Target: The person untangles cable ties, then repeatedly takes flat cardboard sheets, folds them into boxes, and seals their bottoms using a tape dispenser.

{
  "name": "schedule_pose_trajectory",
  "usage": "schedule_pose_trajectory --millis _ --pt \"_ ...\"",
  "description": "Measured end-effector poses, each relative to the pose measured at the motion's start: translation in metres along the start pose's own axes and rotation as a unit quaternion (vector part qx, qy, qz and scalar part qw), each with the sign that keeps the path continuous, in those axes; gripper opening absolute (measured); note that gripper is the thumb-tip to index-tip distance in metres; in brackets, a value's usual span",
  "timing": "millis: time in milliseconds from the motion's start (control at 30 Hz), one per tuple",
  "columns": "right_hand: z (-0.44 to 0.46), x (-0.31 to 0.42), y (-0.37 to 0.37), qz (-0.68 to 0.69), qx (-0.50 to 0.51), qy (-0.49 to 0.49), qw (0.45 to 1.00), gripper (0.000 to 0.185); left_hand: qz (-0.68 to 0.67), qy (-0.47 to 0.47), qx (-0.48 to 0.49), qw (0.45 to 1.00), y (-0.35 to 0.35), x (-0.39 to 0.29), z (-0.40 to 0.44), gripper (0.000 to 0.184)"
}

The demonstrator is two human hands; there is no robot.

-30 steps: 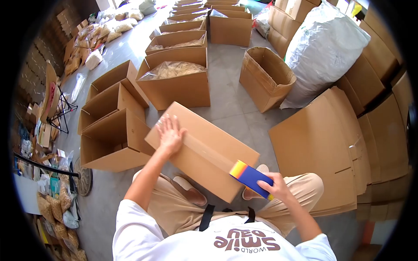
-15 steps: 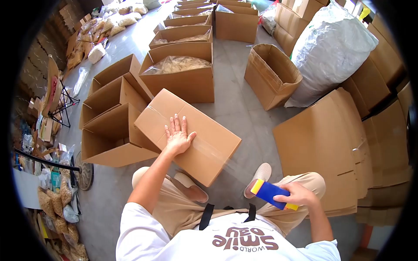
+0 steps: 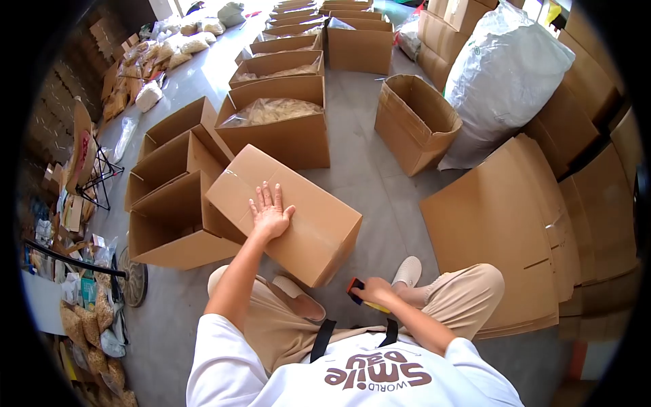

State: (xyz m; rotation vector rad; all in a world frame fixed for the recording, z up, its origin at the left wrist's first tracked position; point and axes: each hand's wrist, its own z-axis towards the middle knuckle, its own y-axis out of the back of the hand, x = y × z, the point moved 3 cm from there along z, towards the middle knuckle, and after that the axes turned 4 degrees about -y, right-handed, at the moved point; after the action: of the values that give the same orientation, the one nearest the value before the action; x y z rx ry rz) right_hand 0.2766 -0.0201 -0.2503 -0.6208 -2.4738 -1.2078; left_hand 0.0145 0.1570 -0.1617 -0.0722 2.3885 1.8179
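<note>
A closed cardboard box [image 3: 308, 220] stands on the floor in front of my feet, with a glossy strip along its top seam. My left hand [image 3: 271, 220] lies flat on its top, fingers spread. My right hand [image 3: 374, 292] is wrapped round what looks like a tape dispenser [image 3: 354, 290], blue and yellow with a red-orange end. It is held low, near the box's right-hand end and apart from it. My fingers hide much of the dispenser.
Several open boxes [image 3: 183, 220] stand to the left. Beyond are rows of boxes, the nearest holding a filled clear bag [image 3: 271, 112]. Flattened cardboard [image 3: 495, 230] lies at right, near an open box [image 3: 413, 129] and a big white sack [image 3: 505, 81].
My right hand has swung left with the tape dispenser, from above my right knee to near the box's end. My left hand stays flat on the box. The view has shifted slightly.
</note>
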Motion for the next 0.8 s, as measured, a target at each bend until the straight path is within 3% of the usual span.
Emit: schedule_pose_trajectory --millis 67,100,133,167,200,267,300,333,367,400,467,500,533,600,667,733,800 --pt "-0.008 -0.038 -0.007 0.109 0.051 -0.116 0.986 0.057 -0.003 -0.005 -0.007 1.0 -0.004 -0.006 -0.007 0.075" --pt "-0.036 -0.038 0.01 0.335 0.108 -0.108 0.93 0.054 -0.008 -0.01 -0.008 1.0 -0.007 -0.013 -0.012 0.077" --pt "-0.064 -0.021 0.043 0.367 0.026 -0.144 0.919 0.047 -0.012 -0.015 -0.011 1.0 -0.01 -0.022 -0.016 0.078" --pt "-0.045 -0.063 0.019 0.493 -0.038 -0.109 0.862 0.047 -0.007 -0.031 -0.005 0.999 -0.012 -0.038 -0.027 0.078" --pt "-0.062 -0.058 0.036 0.6 -0.07 -0.098 0.791 0.045 -0.004 -0.049 0.001 0.999 -0.013 -0.056 -0.043 0.079" --pt "-0.06 -0.08 0.042 0.72 -0.158 -0.09 0.67 0.042 0.019 -0.106 0.037 0.993 -0.004 -0.089 -0.076 0.08" --pt "-0.06 -0.086 0.048 0.724 -0.217 -0.079 0.65 0.042 0.016 -0.104 0.032 0.994 0.01 -0.09 -0.081 0.08" --pt "-0.061 -0.09 0.054 0.726 -0.275 -0.066 0.627 0.042 -0.11 -0.134 0.078 0.982 0.023 -0.092 -0.081 0.08" --pt "-0.06 -0.09 0.057 0.725 -0.275 -0.06 0.629 0.042 -0.232 -0.164 0.122 0.951 0.035 -0.09 -0.076 0.08" --pt "-0.063 -0.089 0.06 0.701 -0.306 -0.085 0.639 0.042 -0.337 -0.12 0.092 0.929 0.045 -0.073 -0.056 0.079" --pt "-0.064 -0.089 0.058 0.675 -0.329 -0.104 0.653 0.043 -0.245 -0.069 -0.147 0.956 0.048 -0.022 -0.016 0.075" --pt "-0.061 -0.089 0.052 0.679 -0.305 -0.103 0.66 0.044 -0.03 -0.058 -0.34 0.938 0.042 0.002 -0.003 0.072" --pt "-0.058 -0.088 0.047 0.682 -0.281 -0.101 0.668 0.044 -0.148 0.015 -0.187 0.971 0.017 0.032 0.014 0.077" --pt "-0.052 -0.09 0.041 0.692 -0.257 -0.127 0.662 0.041 -0.243 0.117 -0.061 0.961 0.022 0.039 -0.007 0.079" --pt "-0.059 -0.08 0.047 0.725 -0.251 -0.115 0.631 0.039 -0.274 0.089 -0.106 0.952 0.031 0.044 -0.024 0.07" --pt "-0.071 -0.06 0.07 0.694 -0.272 -0.077 0.662 0.04 -0.278 0.074 -0.16 0.944 0.07 0.046 -0.057 0.068" --pt "-0.076 -0.045 0.098 0.684 -0.262 -0.046 0.679 0.043 -0.191 0.07 -0.29 0.935 0.13 0.045 -0.108 0.049"
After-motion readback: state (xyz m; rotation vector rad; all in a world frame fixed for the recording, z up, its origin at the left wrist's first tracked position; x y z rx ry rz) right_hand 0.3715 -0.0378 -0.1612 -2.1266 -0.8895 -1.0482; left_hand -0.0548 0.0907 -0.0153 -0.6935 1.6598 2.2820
